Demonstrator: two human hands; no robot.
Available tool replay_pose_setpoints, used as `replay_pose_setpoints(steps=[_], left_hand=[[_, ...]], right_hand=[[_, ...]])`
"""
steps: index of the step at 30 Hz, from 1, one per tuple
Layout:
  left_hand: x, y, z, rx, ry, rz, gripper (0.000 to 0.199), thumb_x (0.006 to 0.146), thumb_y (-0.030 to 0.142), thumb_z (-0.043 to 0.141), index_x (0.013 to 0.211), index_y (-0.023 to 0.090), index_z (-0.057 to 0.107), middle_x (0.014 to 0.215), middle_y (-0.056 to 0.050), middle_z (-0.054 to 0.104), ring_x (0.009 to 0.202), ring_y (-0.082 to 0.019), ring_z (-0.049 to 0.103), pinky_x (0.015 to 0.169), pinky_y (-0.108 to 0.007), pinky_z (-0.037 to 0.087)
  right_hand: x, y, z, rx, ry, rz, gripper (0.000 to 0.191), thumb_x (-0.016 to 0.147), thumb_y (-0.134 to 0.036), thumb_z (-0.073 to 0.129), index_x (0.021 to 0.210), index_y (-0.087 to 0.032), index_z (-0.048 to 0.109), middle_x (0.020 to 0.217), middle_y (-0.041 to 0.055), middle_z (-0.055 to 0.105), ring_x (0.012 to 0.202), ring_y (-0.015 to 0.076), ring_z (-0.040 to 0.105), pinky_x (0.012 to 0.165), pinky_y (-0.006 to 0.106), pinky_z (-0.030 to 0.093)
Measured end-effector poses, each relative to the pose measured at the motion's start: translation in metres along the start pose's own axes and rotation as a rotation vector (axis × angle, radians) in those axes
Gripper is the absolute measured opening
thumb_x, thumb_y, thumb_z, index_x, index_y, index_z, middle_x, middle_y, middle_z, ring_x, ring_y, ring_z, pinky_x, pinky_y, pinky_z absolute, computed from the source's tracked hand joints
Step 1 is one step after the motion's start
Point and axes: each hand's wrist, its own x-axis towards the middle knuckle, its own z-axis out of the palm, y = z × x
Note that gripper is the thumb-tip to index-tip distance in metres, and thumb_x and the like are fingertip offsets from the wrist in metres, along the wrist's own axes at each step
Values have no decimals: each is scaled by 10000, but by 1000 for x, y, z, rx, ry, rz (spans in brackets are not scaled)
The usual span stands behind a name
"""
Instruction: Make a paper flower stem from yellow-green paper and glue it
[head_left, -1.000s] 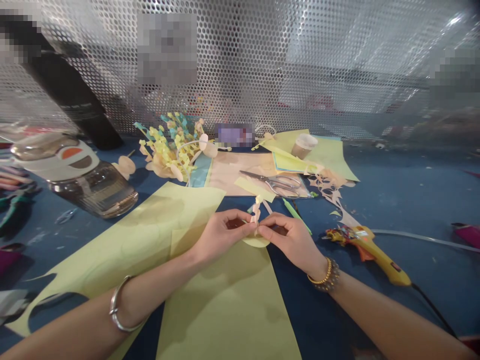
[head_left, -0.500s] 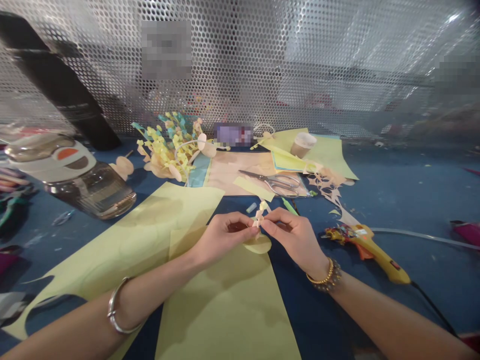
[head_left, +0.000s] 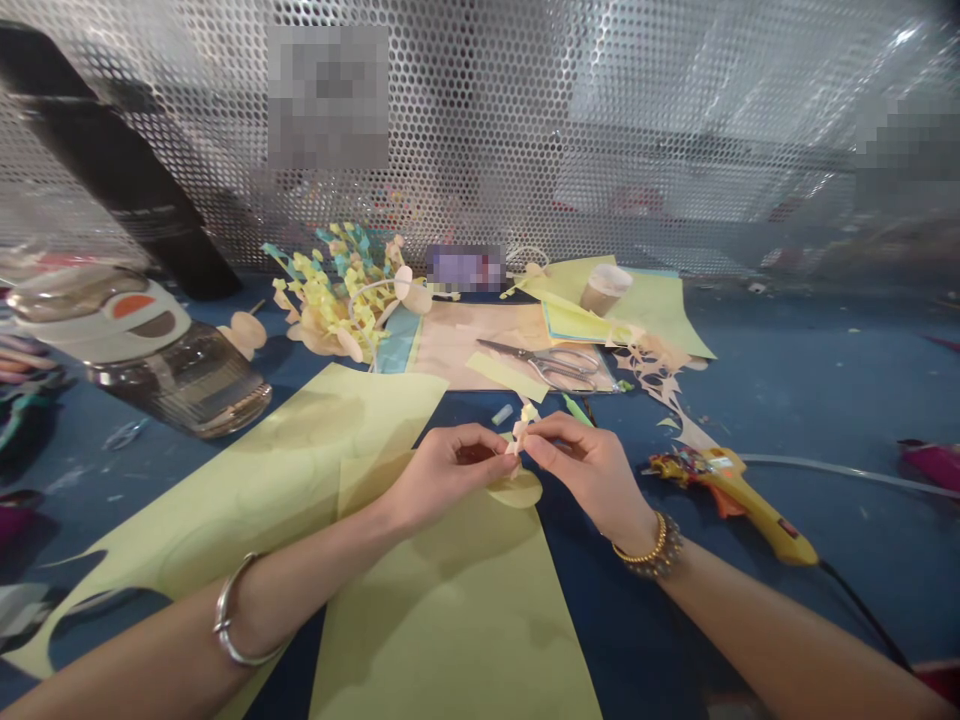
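Observation:
Between my two hands, over the middle of the table, is a small paper flower stem (head_left: 519, 430) with pale pink and yellow pieces. My left hand (head_left: 457, 470) pinches its lower part between thumb and fingertips. From the other side, the thumb and fingertips of my right hand (head_left: 589, 465) are closed on it too. Just below the fingertips shows a round yellow paper piece (head_left: 521, 490), partly hidden by my left hand. Yellow paper sheets (head_left: 457, 620) lie under my left forearm and in front of me.
Scissors (head_left: 555, 368) lie on pink paper behind my hands. A yellow glue gun (head_left: 765, 515) with a cord is at the right. At the left stand a glass jar (head_left: 180, 360) and a bunch of paper flowers (head_left: 337, 290). A paper cup (head_left: 606, 287) is behind, before a perforated metal screen.
My right hand has shifted very slightly around the small flower stem. Both hands otherwise keep their place and grip.

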Motion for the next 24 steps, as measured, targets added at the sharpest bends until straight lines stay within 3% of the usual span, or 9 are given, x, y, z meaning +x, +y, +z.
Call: replay_pose_setpoints(steps=[24], left_hand=[[0,-2,2,49,-18,-4,186,752,356,679,762,172,661,760,-29,686,712,-149,626,660,-254,476]], right_hand=[[-1,-3,-2,-96,123,-88,114,784,-304,659,740,-211,710,785,40,653,745,170,599,605,273,491]])
